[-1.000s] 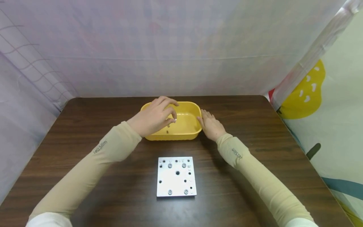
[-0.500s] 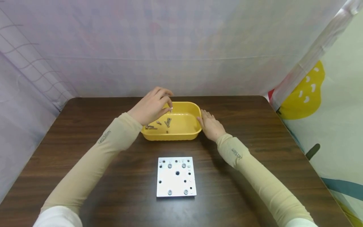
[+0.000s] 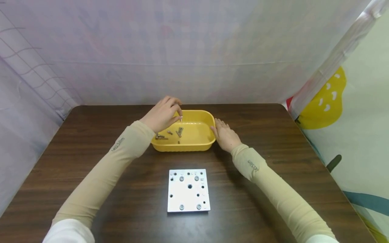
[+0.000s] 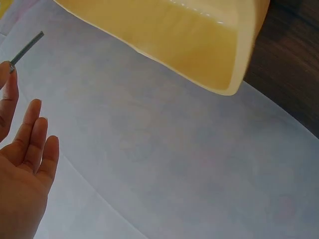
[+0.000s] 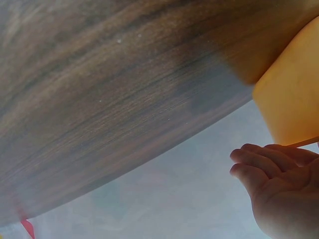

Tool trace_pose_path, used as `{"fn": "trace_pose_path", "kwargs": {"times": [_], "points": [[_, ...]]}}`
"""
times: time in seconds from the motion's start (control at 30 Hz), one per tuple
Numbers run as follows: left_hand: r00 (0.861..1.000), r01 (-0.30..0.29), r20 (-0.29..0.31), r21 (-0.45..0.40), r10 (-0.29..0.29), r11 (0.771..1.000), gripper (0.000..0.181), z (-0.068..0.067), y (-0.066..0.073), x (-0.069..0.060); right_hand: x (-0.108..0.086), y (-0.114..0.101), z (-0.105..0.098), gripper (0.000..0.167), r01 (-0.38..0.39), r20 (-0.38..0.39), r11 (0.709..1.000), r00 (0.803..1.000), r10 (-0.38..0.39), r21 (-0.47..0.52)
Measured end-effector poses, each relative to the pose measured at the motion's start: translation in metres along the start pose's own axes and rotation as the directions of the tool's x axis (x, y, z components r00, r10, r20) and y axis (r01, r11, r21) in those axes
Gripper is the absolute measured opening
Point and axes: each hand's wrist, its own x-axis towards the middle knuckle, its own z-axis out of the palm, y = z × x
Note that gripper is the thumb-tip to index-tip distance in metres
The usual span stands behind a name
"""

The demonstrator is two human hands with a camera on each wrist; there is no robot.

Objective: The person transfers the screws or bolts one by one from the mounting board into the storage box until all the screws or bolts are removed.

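Observation:
My left hand [image 3: 162, 114] is above the left part of a yellow tray [image 3: 183, 147]. Between thumb and index finger it pinches a thin threaded screw [image 4: 27, 49] by one end, its other fingers spread loosely. Several metal screws [image 3: 180, 131] lie in the tray's left half, some partly covered by the left hand. My right hand [image 3: 226, 135] rests against the tray's right wall with its fingers straight, as the right wrist view also shows. Nearer the front lies a square metal plate [image 3: 189, 199] with several holes, some with screw heads in them.
The dark wooden table [image 3: 258, 125] backs onto a pale patterned cloth [image 3: 182, 50]. Another cloth with a yellow fruit print [image 3: 325, 101] hangs beyond the right edge.
My left hand has risen and moved left with the screw, uncovering the screws in the tray. Over the last half second it moved only slightly. The right hand stays on the tray's side.

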Motion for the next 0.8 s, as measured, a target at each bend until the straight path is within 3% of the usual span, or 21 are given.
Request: {"fn": "trace_pose_path", "kwargs": {"times": [0.43, 0.8], "points": [[0.994, 0.089, 0.063, -0.019, -0.088, 0.996, 0.024, 0.014, -0.007, -0.002, 0.001, -0.001, 0.002, 0.059, 0.001, -0.005, 1.000, 1.000, -0.001, 0.003], [0.991, 0.112, 0.074, -0.031, -0.109, 0.993, 0.025, 0.019, -0.009, -0.005, 0.003, 0.001, 0.000, 0.059, 0.004, -0.004, 1.000, 1.000, -0.004, 0.000]]}}
